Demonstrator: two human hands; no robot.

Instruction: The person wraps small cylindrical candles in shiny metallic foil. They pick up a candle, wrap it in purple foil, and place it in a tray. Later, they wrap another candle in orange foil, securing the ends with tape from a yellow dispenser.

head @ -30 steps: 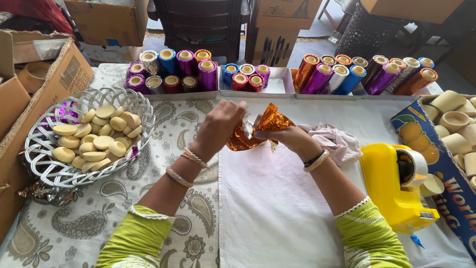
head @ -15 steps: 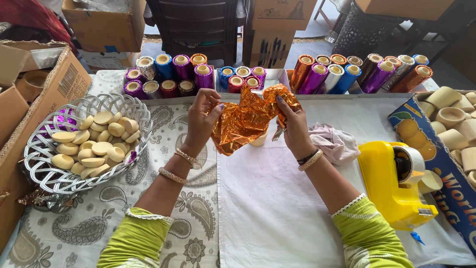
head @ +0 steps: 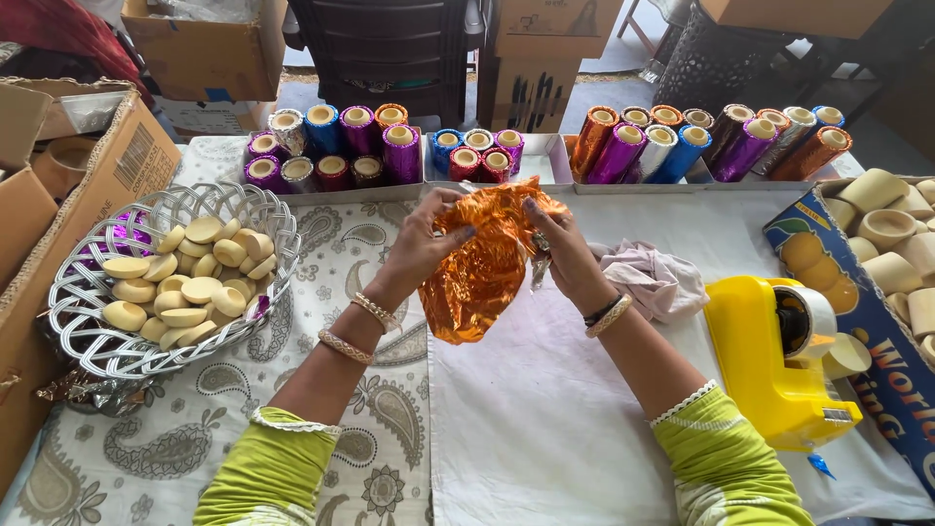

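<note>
While both hands pinch its top | orange foil sheet [head: 482, 268] hangs lengthwise down (crumpled)

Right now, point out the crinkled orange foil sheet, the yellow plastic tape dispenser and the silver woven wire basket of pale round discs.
crinkled orange foil sheet [head: 479, 278]: head view, its hanging middle.
yellow plastic tape dispenser [head: 755, 365]: head view, its yellow body.
silver woven wire basket [head: 102, 356]: head view, its near rim.

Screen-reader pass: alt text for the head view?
Left hand and right hand hold a crinkled orange foil sheet above a white cloth-covered table. A silver basket of pale discs sits left, a yellow tape dispenser right, foil rolls behind.
</note>
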